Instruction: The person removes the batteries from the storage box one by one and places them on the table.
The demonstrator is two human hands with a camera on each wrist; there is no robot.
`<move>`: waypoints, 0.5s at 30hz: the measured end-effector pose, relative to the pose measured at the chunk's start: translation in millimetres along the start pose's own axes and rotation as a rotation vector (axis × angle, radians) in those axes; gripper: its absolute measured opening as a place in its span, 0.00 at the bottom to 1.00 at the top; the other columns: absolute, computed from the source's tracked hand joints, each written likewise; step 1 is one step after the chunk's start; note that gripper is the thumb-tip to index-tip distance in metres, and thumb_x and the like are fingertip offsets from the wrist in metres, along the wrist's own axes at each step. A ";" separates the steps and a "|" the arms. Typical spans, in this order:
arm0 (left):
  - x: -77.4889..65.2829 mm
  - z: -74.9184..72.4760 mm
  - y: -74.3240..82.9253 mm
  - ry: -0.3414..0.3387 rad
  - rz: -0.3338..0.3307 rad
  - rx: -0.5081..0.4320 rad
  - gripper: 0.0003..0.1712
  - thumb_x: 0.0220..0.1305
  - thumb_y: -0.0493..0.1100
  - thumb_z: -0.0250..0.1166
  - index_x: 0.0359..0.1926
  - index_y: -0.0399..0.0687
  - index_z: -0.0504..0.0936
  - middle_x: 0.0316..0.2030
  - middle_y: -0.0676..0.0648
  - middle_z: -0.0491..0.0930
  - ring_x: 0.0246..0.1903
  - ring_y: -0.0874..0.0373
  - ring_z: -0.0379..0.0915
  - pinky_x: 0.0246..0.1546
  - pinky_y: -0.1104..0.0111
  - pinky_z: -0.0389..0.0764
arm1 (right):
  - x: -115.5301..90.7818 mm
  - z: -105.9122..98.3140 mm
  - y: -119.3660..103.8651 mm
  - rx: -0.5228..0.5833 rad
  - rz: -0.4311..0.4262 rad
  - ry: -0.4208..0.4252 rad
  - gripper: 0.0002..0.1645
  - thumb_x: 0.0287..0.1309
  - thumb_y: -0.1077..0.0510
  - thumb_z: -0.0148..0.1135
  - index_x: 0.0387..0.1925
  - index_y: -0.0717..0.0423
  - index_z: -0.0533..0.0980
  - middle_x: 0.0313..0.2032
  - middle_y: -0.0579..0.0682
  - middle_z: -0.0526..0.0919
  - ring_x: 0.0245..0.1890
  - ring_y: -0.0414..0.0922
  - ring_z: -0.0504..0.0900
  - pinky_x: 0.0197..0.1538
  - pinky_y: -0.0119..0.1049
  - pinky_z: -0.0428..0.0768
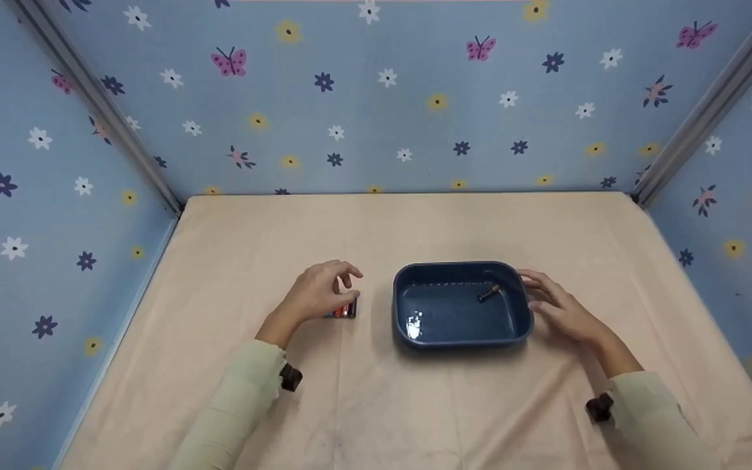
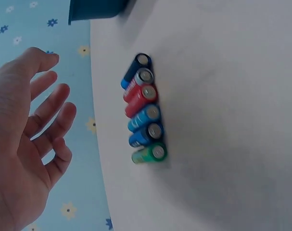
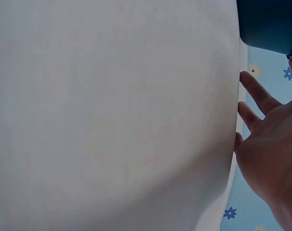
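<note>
My left hand [image 1: 321,289] hovers over a row of several AA-size batteries [image 1: 344,309], its fingers loosely bent with nothing between them. In the left wrist view the batteries lie side by side on the cloth: a dark blue one [image 2: 136,70], a red one [image 2: 140,101], a light blue one [image 2: 144,118] and a green one [image 2: 149,153] among them. A dark blue rectangular bin [image 1: 461,344] stands right of the row. Inside it, toward the right, lies a dark battery with a copper-coloured end [image 1: 488,294]. My right hand [image 1: 564,312] has its extended fingers at the bin's right rim.
A pale peach cloth [image 1: 376,225] with some creases covers the table. Blue panels [image 1: 376,130] patterned with flowers and butterflies rise at the back and both sides, with grey metal posts [image 1: 98,104] at the corners. Dark wrist cameras [image 1: 290,377] sit below both sleeves.
</note>
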State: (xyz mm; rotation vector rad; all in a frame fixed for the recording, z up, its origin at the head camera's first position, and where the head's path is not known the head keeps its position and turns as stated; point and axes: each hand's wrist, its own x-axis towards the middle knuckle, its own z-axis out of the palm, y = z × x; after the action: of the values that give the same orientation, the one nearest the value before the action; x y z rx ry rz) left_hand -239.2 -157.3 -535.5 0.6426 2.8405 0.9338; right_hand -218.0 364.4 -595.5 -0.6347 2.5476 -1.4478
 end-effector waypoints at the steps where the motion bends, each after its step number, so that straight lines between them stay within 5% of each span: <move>1: 1.6 0.5 2.5 -0.017 0.005 -0.012 0.20 0.74 0.45 0.74 0.63 0.46 0.90 0.45 0.44 0.90 0.38 0.53 0.83 0.45 0.58 0.81 | 0.0 -0.2 0.0 -0.003 0.006 -0.004 0.36 0.86 0.59 0.57 0.88 0.50 0.63 0.79 0.64 0.77 0.74 0.22 0.71 0.76 0.19 0.63; 5: 7.9 2.5 12.5 -0.065 0.029 -0.032 0.20 0.75 0.46 0.73 0.64 0.46 0.89 0.46 0.45 0.90 0.38 0.56 0.83 0.45 0.59 0.82 | -0.3 0.1 -0.3 -0.012 0.022 -0.015 0.36 0.87 0.59 0.56 0.88 0.49 0.62 0.79 0.64 0.76 0.76 0.26 0.71 0.86 0.50 0.67; 8: 13.0 2.8 19.8 -0.096 0.064 -0.030 0.21 0.75 0.46 0.73 0.65 0.47 0.89 0.46 0.45 0.91 0.39 0.55 0.85 0.46 0.58 0.84 | -0.5 0.8 -0.7 -0.001 0.032 -0.019 0.36 0.87 0.59 0.55 0.88 0.49 0.61 0.80 0.64 0.75 0.79 0.34 0.71 0.84 0.76 0.60; 12: 19.5 2.7 30.5 -0.158 0.088 -0.055 0.23 0.76 0.46 0.72 0.67 0.47 0.88 0.49 0.44 0.93 0.44 0.52 0.87 0.50 0.55 0.87 | -0.3 0.9 -1.2 0.006 0.032 -0.022 0.36 0.87 0.60 0.55 0.88 0.50 0.61 0.80 0.65 0.74 0.82 0.46 0.71 0.83 0.79 0.58; 15: 24.1 2.9 39.2 -0.206 0.099 -0.086 0.23 0.76 0.45 0.72 0.68 0.47 0.88 0.50 0.43 0.94 0.47 0.50 0.89 0.52 0.54 0.88 | -0.1 0.2 -1.4 -0.013 0.037 -0.019 0.36 0.87 0.59 0.55 0.89 0.49 0.61 0.81 0.63 0.74 0.80 0.37 0.72 0.83 0.72 0.61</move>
State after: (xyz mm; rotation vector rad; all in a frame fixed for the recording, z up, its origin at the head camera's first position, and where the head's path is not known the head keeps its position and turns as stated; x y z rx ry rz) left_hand -246.2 -117.2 -513.7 0.8247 2.5945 0.9379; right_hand -217.5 363.6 -594.4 -0.5968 2.5431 -1.4079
